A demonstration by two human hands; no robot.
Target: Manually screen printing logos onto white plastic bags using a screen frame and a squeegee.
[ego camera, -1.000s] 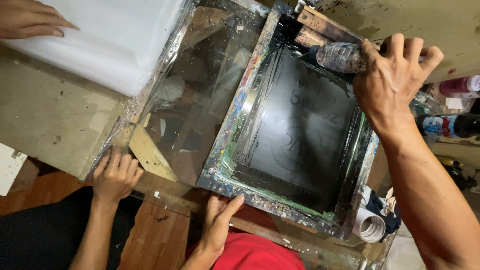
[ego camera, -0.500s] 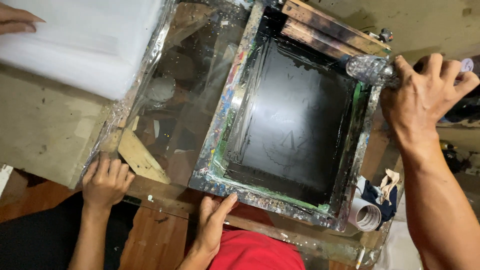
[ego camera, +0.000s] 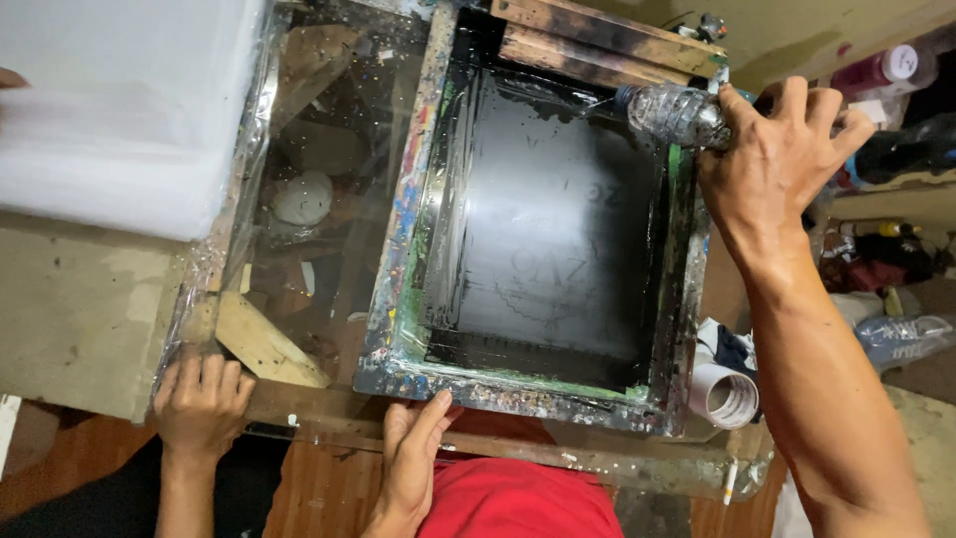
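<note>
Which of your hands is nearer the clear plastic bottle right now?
Right. The right hand grips the clear plastic bottle at the far right corner of the screen frame; the left hand rests flat on its near edge, well away.

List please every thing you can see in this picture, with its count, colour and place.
screen frame: one, paint-spattered, black mesh, centre
wooden bars: two, brown, frame's far end
plastic bottle: one, clear, frame's far right corner
clear sheet: one, see-through, left of the frame
foam stack: one, white, upper left
cardboard tube: one, white, right of the frame
small bottles: several, mixed colours, right edge
other person's hand: one, near left table edge
left hand: flat on the frame's near edge
right hand: grips the plastic bottle
</note>
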